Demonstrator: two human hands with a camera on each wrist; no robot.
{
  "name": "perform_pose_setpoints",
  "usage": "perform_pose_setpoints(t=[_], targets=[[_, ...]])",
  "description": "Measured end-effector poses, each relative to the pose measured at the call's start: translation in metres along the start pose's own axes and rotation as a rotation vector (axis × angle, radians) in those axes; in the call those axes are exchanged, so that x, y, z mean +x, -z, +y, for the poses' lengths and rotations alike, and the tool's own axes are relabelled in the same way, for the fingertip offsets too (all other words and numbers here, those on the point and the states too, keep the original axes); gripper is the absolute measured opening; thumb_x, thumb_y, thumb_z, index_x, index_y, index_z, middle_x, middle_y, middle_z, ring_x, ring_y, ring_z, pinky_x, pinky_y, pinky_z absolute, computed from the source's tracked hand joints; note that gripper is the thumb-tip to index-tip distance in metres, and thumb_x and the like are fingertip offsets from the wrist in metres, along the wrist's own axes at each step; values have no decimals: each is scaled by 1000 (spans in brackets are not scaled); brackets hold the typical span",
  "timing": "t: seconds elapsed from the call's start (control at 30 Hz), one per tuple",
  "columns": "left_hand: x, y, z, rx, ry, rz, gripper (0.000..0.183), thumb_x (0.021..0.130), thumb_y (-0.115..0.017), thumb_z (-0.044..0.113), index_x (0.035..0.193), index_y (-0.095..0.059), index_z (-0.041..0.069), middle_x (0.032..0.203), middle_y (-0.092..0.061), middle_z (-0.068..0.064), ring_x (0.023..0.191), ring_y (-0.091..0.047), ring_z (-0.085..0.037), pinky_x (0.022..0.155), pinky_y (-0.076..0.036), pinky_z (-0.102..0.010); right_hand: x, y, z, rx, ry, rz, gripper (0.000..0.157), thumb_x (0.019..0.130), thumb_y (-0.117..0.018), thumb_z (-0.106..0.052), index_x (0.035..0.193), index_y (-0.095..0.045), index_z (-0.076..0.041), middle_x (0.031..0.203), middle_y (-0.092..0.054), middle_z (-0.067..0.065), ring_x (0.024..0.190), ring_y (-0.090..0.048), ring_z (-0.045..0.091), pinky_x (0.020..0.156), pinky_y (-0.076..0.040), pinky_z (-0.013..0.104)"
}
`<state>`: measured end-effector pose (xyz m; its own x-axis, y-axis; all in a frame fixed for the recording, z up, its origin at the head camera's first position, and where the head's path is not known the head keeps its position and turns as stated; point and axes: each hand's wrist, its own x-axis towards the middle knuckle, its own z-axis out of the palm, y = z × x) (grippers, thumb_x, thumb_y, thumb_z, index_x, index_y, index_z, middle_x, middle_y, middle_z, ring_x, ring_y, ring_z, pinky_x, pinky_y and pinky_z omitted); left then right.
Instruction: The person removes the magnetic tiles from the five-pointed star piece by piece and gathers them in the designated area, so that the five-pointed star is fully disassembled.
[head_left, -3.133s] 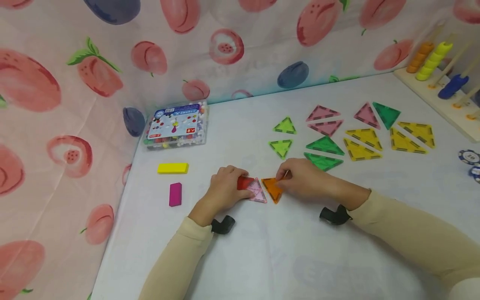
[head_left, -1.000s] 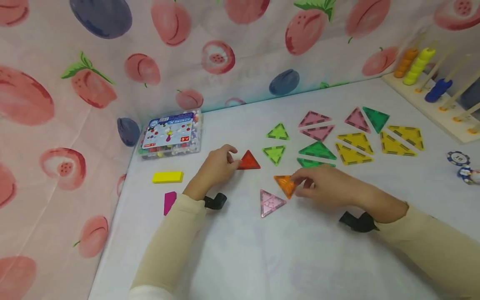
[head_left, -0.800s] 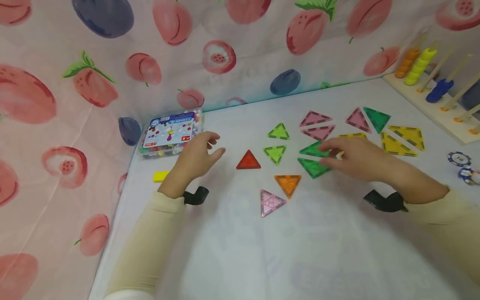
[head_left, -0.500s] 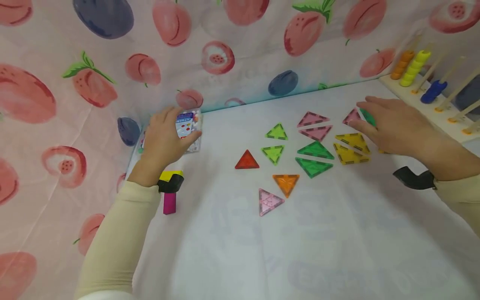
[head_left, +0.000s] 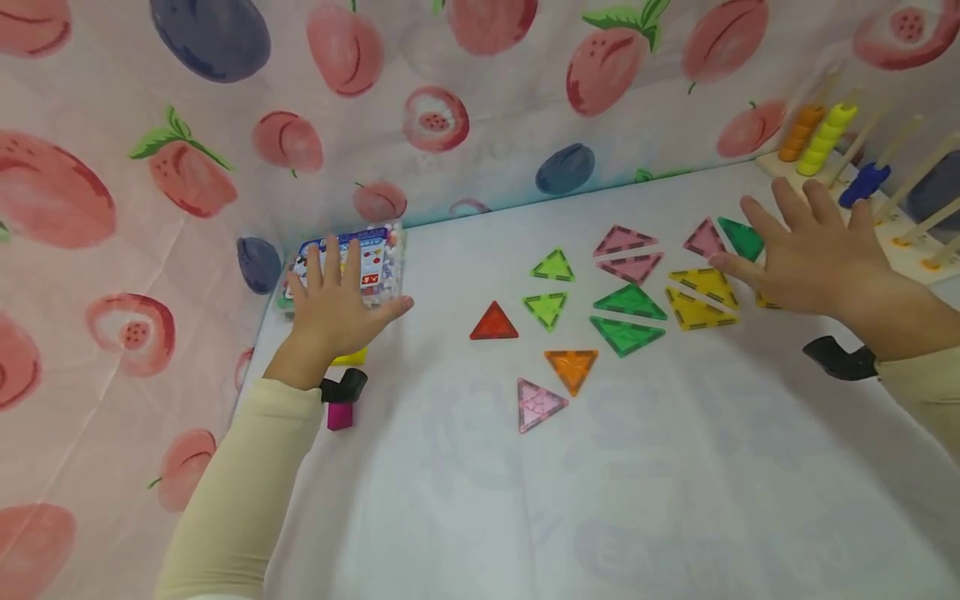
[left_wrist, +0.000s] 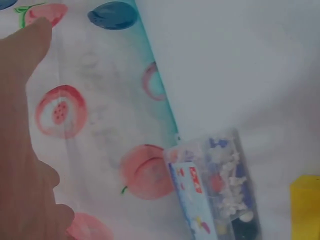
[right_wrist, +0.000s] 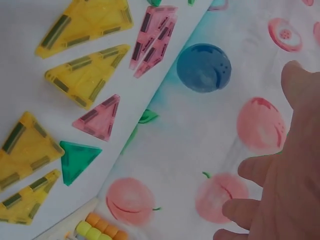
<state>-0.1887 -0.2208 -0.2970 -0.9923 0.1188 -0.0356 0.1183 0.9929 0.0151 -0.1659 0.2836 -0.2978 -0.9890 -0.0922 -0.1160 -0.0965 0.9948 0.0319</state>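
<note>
Fingers spread, my left hand (head_left: 330, 312) is held above the table at the left, in front of the clear plastic box (head_left: 390, 258) and over the yellow block (head_left: 351, 357). My right hand (head_left: 817, 258), also spread wide, is raised over the far-right triangle tiles and hides part of the yellow ones. Both hands hold nothing. Mid-table lie a red triangle tile (head_left: 495, 322), an orange one (head_left: 572, 369) and a light pink one (head_left: 538, 405), all apart. Behind them sit two lime green tiles (head_left: 553, 265), with pink (head_left: 626, 239), green (head_left: 628, 335) and yellow tiles (head_left: 699, 310) to the right.
A bead abacus (head_left: 828, 142) stands at the back right. The magenta block (head_left: 340, 416) lies by my left wrist, partly covered. A fruit-print cloth (head_left: 480, 108) hangs along the back and left edges of the white table (head_left: 585, 500).
The red, pink and orange tiles, earlier held close together, now lie apart. Both hands let go, moved outward to either side, and spread their fingers.
</note>
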Motion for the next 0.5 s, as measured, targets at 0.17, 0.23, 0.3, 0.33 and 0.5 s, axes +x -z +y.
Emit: perform_pose_setpoints(t=[0.17,0.23,0.3,0.33,0.5], targets=[[-1,-10,-1,-8,7,-59,109,65,-23,85,143,8,15,146,16,-15,127,25,-34,92,10,-64,0,-5,1,29,12,-8,91,82,-25,-69,142,3,-7,141,20,23,124,23,42,85,15,67],[-1,-10,0,-17,6,-62,109,66,-23,85,143,8,14,146,15,-15,127,25,-33,92,10,-64,0,-6,2,27,8,-5,91,82,-26,-69,142,3,-7,141,20,23,124,23,42,85,14,67],[-2,-9,0,-23,5,-63,109,66,-24,85,143,7,14,146,15,-15,127,25,-33,92,10,-64,1,-6,3,21,3,-4,92,82,-26,-69,142,4,-7,141,20,23,125,21,43,86,13,68],[-2,-8,0,-25,6,-65,109,66,-24,84,143,7,13,146,15,-15,127,25,-33,92,10,-64,1,-5,3,17,1,-3,92,82,-26,-70,142,4,-7,141,19,24,125,21,43,86,12,68],[-3,-6,1,-29,8,-73,109,67,-25,84,143,7,13,146,13,-17,127,25,-33,93,9,-64,1,-5,4,-2,-12,-7,93,82,-25,-71,142,5,-6,141,19,25,124,20,44,87,10,68]])
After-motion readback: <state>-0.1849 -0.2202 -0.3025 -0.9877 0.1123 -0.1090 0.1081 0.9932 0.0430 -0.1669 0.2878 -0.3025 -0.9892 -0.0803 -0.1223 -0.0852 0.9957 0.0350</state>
